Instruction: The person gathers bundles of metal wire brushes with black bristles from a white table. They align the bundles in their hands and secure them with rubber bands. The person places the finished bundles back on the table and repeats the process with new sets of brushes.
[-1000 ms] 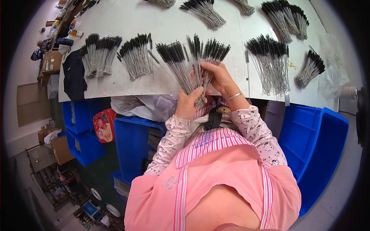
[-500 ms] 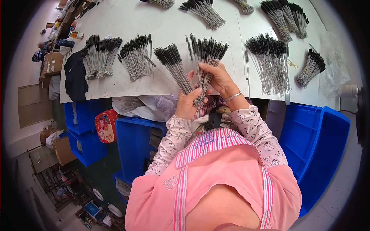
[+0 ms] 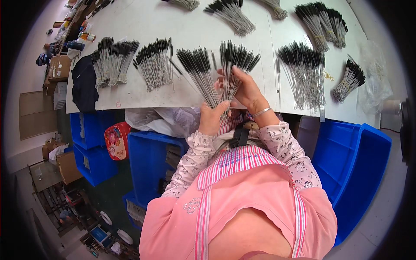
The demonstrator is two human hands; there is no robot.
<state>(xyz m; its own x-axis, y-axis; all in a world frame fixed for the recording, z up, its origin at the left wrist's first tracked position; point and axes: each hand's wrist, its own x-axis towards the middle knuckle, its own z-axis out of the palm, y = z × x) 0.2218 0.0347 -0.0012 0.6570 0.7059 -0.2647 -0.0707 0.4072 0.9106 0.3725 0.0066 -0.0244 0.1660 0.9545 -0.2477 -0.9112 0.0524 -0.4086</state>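
My left hand is closed around the lower wire ends of a bunch of thin twisted-wire brushes with black bristle tips. The bunch fans out into two clusters, bristles pointing away from me. My right hand, a bracelet at its wrist, grips the right cluster of brushes, thumb on the near side and fingertips showing in the gap between the clusters. One single brush stands in that gap. Both hands are over the table's near edge. The wire ends inside my left palm are partly hidden.
On the white table lie brush piles to the left and right, a tied bundle, and more bundles farther back. A dark cloth lies at the left, clear plastic at the right. Blue bins stand below.
The left cluster has spread wider, and the single brush has come apart from the right cluster. My right hand's fingers have shifted slightly up along the wires. My left hand keeps its hold.
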